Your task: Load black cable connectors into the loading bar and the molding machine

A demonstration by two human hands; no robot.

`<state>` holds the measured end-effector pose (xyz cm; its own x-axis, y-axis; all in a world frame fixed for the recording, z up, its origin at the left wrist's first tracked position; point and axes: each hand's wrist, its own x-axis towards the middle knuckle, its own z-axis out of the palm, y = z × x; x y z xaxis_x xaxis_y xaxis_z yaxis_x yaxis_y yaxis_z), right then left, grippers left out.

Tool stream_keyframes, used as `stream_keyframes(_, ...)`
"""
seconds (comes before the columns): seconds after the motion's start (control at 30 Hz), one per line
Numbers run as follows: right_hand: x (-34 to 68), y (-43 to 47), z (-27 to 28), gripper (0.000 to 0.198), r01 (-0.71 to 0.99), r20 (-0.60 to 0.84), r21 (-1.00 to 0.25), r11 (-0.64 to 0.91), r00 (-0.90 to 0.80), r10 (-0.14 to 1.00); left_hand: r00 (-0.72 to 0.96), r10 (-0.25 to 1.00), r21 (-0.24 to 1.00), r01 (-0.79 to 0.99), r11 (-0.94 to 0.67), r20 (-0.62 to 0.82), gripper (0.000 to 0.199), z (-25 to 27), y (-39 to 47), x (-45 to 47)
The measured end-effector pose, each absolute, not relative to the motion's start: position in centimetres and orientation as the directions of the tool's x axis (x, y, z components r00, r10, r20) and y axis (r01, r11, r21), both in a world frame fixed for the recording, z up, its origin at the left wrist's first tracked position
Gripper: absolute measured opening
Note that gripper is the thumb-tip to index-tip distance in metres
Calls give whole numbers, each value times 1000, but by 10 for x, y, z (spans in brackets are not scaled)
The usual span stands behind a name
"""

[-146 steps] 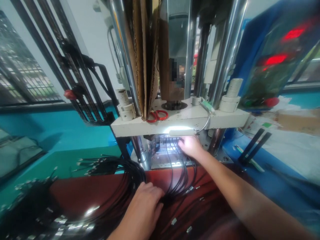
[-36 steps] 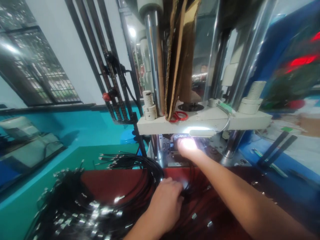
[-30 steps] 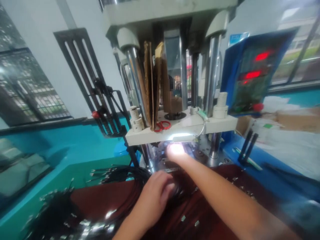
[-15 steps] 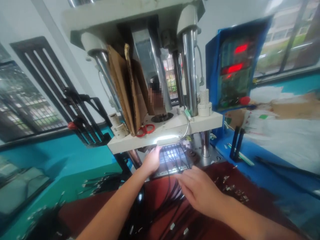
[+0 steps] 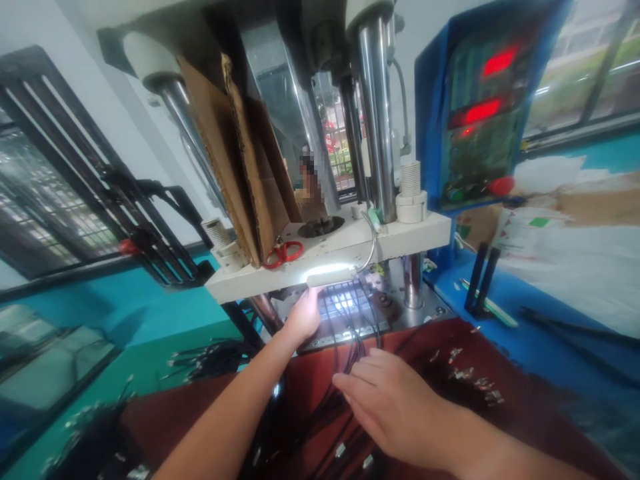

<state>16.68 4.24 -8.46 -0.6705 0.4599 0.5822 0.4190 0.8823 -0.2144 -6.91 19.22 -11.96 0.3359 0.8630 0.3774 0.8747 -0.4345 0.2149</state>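
Note:
Several black cables (image 5: 356,340) run from a metal mould plate (image 5: 327,338), lit from above, down toward the red work surface. My left hand (image 5: 304,317) is at the plate's left side, its thumb up near the lamp; the hand looks closed, but most fingers and whatever they hold are hidden. In front of the plate, my right hand (image 5: 383,393) has curled fingers closed on the black cables, which pass under it. A glowing lamp bar (image 5: 330,276) hangs above the plate, under the press's white platen (image 5: 400,239).
Red-handled scissors (image 5: 283,254) and cardboard sheets (image 5: 245,167) rest on the platen. A blue control box (image 5: 433,120) with red displays stands right. Loose cables (image 5: 210,359) with metal ends lie left. Small connectors (image 5: 470,377) are scattered right. Another person appears behind the press.
My right hand has drawn back from the plate's front edge, toward me. My left hand stays at the plate's left side. The camera view has shifted slightly.

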Motion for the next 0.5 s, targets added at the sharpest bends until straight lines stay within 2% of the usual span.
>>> stream_keyframes(0.33,164,37,-76,33,407,568,-191,893,-697,439,435,830,53,875,-481,348,62,-111,196,-61)
stream_keyframes(0.5,160,38,-78,32,414,512,-217,884,-723,464,470,827,15,867,-498,307,39,-104,193,-55)
